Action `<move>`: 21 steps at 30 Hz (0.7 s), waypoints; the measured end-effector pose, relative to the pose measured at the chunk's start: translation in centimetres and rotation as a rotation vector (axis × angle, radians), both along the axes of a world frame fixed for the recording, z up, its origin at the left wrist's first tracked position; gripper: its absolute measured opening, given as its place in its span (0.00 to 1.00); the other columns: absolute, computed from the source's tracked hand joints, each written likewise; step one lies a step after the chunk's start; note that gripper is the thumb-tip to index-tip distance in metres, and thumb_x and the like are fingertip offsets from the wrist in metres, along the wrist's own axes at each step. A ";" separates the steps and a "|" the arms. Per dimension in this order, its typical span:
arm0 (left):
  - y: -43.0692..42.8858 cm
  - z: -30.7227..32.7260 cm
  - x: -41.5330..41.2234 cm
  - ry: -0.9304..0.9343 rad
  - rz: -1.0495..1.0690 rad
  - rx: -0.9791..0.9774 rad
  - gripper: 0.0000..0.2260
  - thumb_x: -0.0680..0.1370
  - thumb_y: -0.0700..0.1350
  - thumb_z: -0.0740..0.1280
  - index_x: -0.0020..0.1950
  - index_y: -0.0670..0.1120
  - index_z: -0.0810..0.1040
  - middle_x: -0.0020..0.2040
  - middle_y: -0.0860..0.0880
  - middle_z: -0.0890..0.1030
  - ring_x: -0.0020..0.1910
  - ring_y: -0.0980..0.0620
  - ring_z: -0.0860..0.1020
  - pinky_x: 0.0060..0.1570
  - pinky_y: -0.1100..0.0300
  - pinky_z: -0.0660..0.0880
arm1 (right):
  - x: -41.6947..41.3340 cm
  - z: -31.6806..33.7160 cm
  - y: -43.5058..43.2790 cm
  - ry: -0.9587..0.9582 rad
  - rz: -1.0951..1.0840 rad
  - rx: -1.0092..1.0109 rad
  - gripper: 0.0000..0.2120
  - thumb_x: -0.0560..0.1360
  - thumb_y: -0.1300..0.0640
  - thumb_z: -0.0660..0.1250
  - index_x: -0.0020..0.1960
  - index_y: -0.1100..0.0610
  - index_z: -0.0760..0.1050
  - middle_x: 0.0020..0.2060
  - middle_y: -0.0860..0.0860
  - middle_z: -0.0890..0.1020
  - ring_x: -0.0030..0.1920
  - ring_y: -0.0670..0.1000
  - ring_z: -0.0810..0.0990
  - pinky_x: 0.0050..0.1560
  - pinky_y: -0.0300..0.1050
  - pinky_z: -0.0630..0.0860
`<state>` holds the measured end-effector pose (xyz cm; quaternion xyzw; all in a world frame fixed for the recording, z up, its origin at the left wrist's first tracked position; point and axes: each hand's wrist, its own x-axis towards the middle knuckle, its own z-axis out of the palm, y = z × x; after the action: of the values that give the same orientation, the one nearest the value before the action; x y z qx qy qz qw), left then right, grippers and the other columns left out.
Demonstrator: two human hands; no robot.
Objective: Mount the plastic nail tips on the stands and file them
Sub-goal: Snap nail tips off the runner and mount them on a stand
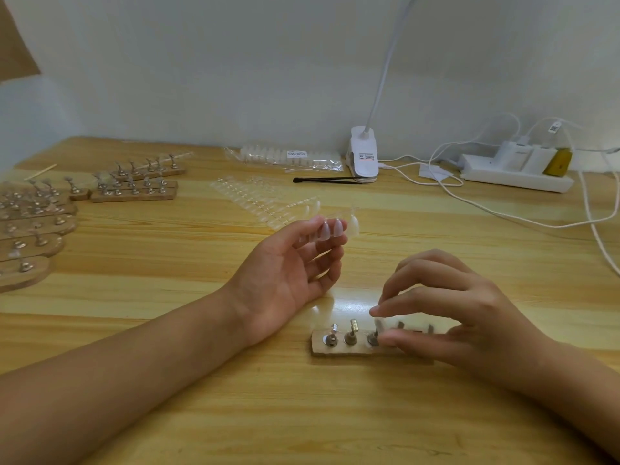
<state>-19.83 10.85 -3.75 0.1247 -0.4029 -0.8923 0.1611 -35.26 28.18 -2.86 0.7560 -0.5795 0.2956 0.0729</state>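
A small wooden stand base (320,349) with several metal pegs lies on the table in front of me. My right hand (459,317) hovers over its right part and pinches a clear nail tip (379,323) at the third peg. The two pegs (350,332) to the left are bare. My left hand (288,273) is raised palm up behind the stand. Its fingertips hold a strip of clear nail tips (339,226), three of which hang past my fingers.
Several wooden stand bases (134,193) with pegs are grouped at the left. More strips of clear tips (255,199) lie mid-table, a bagged set (285,157) behind them. A clip lamp (364,152), a black tool (325,179), a power strip (516,169) and cables sit at the back right.
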 end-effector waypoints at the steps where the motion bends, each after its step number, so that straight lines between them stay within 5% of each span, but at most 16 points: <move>1: 0.0 0.0 0.0 -0.002 0.001 -0.005 0.08 0.69 0.50 0.72 0.42 0.48 0.86 0.44 0.50 0.83 0.43 0.55 0.81 0.47 0.60 0.78 | 0.0 0.0 0.0 0.001 0.000 0.004 0.12 0.74 0.47 0.70 0.47 0.55 0.85 0.44 0.47 0.82 0.49 0.51 0.79 0.49 0.46 0.76; 14: 0.0 -0.4 -0.1 -0.001 -0.019 -0.098 0.07 0.71 0.51 0.71 0.43 0.48 0.85 0.45 0.52 0.83 0.45 0.56 0.81 0.47 0.62 0.78 | 0.4 0.4 0.1 0.069 -0.010 0.084 0.13 0.74 0.45 0.69 0.47 0.54 0.84 0.45 0.46 0.81 0.50 0.49 0.79 0.51 0.45 0.77; 18: 0.2 -0.5 -0.1 0.009 -0.027 -0.177 0.10 0.76 0.50 0.68 0.51 0.46 0.82 0.50 0.52 0.83 0.48 0.57 0.80 0.49 0.63 0.78 | -0.2 1.2 0.4 -0.304 -0.056 0.091 0.15 0.70 0.44 0.70 0.54 0.50 0.82 0.50 0.42 0.82 0.55 0.44 0.80 0.56 0.36 0.75; 21: 0.7 -0.4 -0.1 0.001 0.005 -0.299 0.11 0.79 0.49 0.65 0.53 0.43 0.80 0.54 0.51 0.84 0.52 0.57 0.80 0.51 0.65 0.77 | -0.7 2.9 -0.1 -0.473 -0.123 -0.047 0.10 0.73 0.47 0.67 0.51 0.49 0.81 0.48 0.43 0.83 0.53 0.47 0.81 0.55 0.38 0.75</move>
<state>-19.91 11.55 -4.11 0.0998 -0.5310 -0.8219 0.1803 -35.98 28.11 0.08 0.6272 -0.6183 0.4728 -0.0292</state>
